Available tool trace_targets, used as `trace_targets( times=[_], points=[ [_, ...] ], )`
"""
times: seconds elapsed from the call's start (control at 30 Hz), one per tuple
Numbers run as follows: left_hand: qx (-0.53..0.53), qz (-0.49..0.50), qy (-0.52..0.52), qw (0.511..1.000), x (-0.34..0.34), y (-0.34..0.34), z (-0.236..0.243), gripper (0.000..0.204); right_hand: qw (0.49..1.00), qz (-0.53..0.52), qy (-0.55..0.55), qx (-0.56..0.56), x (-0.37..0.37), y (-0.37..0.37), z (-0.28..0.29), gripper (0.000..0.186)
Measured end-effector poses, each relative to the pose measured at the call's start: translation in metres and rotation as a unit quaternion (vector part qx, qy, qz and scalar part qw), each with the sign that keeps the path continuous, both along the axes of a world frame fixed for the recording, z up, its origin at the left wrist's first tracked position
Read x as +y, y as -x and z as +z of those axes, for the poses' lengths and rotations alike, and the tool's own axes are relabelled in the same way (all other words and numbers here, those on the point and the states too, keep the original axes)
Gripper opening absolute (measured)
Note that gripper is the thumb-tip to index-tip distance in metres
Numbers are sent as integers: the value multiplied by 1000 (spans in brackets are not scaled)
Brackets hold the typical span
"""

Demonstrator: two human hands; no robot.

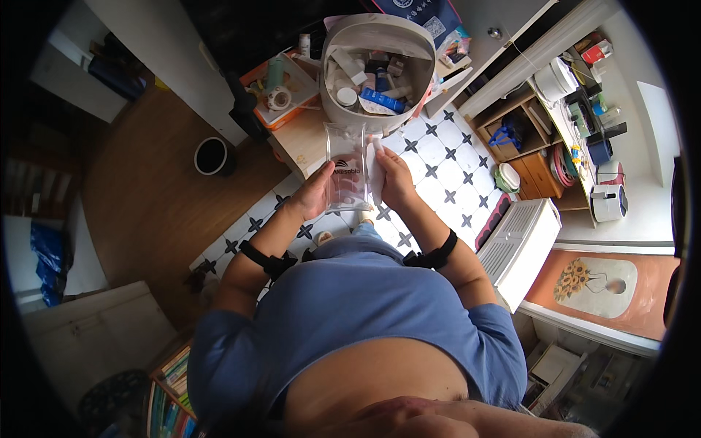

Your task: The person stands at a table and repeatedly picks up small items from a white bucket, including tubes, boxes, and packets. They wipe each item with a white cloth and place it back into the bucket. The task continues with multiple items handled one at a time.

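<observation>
Between the hands at twelve o'clock: clear pouch (346,191), glossy, dark print on its face, long sides pointing away from the wearer; contents could not be made out.
Left hand (315,192): stood at the pouch's nine o'clock edge, thumb and fingers closed on it.
Right hand (396,179): stood at three o'clock, closed on a white flat piece (376,177) alongside the pouch; whether it also gripped the pouch could not be told.
Pouch handling: judged light, soft and bendable; film likely slippery, unlikely to break, liable to crease.
Pouch hold points: nine and three o'clock edges judged soundest; a one-sided hold would probably let it sag.
White piece handling: judged thin and light, suited to a gentle pinch along its length.
Cream container (380,33): stood open beyond the pouch at twelve o'clock, holding boxes, a jar and a blue tube (382,100).
Orange tray (255,75): lay at eleven o'clock, beside the container.
</observation>
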State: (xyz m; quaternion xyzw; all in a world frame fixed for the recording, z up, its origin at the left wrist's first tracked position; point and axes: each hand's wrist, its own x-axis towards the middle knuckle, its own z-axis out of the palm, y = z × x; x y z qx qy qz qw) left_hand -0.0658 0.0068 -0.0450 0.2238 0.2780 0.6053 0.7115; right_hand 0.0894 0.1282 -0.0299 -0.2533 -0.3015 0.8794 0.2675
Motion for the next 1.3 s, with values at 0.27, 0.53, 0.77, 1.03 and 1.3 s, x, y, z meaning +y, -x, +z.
trace_targets(
  times=[0.27,0.53,0.77,1.03,1.3],
  points=[
    [141,191,285,929,49,69,-134,37,980,-15,144,135,94,-71,4,55],
    [171,304,416,840,92,107,-211,44,878,26,216,427,135,-130,11,59],
    [376,357,432,738,117,114,-232,67,892,-83,148,420,154,-153,26,56],
    [646,519,207,521,131,81,-174,33,950,-134,108,262,183,-165,24,57],
    [803,396,-77,440,208,37,-51,37,992,-100,13,72,196,-171,21,56]
  ],
)
